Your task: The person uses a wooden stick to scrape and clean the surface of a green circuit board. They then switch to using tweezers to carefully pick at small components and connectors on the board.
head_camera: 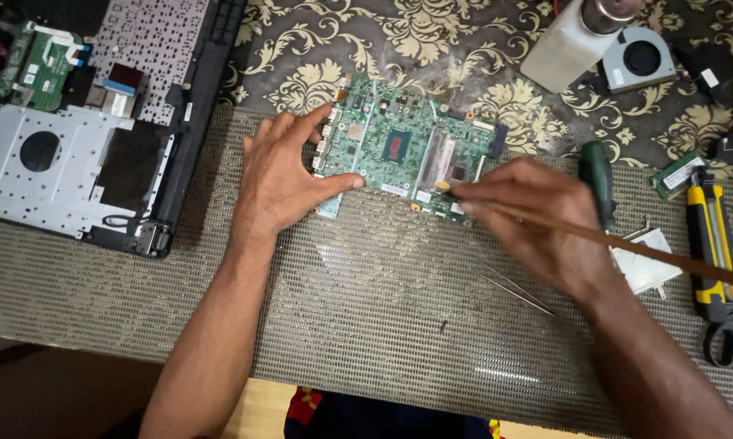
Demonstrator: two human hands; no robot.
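Observation:
A green laptop motherboard (pixel 399 146) lies on a grey mesh mat (pixel 366 309). My left hand (pixel 281 175) rests flat at its left edge, thumb and fingers pressing on the board's side. My right hand (pixel 537 215) pinches a long thin brown stick, perhaps a brush handle (pixel 626 244), whose tip touches the board's lower right part near the memory slot. The tip itself is blurred.
An opened laptop base (pixel 82 138) with keyboard underside sits at the far left. A white bottle (pixel 574 36) and a cooling fan (pixel 641 57) stand at the back right. A green-handled screwdriver (pixel 598 175), a memory stick (pixel 679 175), a yellow utility knife (pixel 708 244), scissors (pixel 728 341) and tweezers (pixel 517 289) lie at the right.

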